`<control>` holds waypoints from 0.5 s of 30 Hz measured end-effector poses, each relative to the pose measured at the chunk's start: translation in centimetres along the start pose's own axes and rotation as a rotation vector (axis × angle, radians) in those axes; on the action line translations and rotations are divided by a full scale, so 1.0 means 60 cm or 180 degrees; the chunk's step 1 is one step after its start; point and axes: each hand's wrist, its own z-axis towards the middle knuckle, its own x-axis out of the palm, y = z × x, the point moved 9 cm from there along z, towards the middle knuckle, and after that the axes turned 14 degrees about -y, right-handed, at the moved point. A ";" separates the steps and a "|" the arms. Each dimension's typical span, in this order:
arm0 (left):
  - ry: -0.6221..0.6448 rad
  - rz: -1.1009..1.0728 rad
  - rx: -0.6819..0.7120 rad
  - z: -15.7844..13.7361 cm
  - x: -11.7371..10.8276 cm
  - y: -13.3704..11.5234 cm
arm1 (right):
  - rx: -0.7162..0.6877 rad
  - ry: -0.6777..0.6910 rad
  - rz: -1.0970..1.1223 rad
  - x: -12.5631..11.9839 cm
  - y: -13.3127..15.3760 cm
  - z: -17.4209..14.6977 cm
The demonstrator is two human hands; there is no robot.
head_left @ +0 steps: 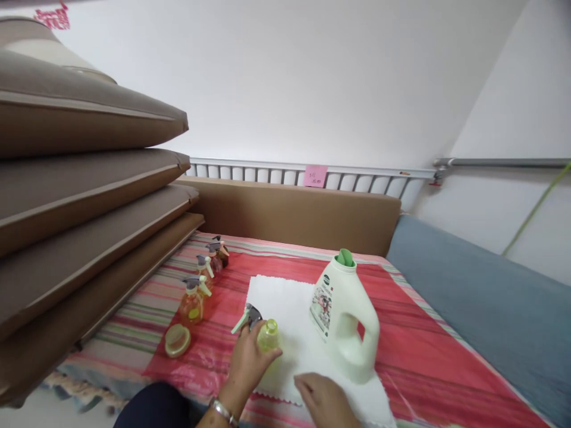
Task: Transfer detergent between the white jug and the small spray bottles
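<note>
The left hand (250, 361), low centre of the frame, wraps thumb and fingers round an uncapped yellow-green bottle (268, 337), with a trigger spray head (250, 316) against its fingers; the right hand (328, 401), at bottom centre, is loosely curled, its grip impossible to tell; a pale-green handled jug (341, 300) stands right of centre on white cloth (285, 294); spray bottles (191, 306) line the left.

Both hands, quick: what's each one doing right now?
Left hand: closed around the yellow-green bottle.
Right hand: fingers curled; can't tell whether it holds anything.
</note>
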 end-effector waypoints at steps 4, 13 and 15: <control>0.0000 0.0111 0.0014 -0.004 -0.002 -0.005 | 0.0251 -0.0486 0.0337 -0.067 0.026 0.082; -0.0017 0.0153 0.0126 -0.004 0.005 -0.002 | -0.0137 0.0422 0.0681 0.032 0.152 0.220; -0.0010 0.0207 0.0069 -0.001 0.010 0.009 | -0.0126 0.0777 0.0615 0.063 0.161 0.224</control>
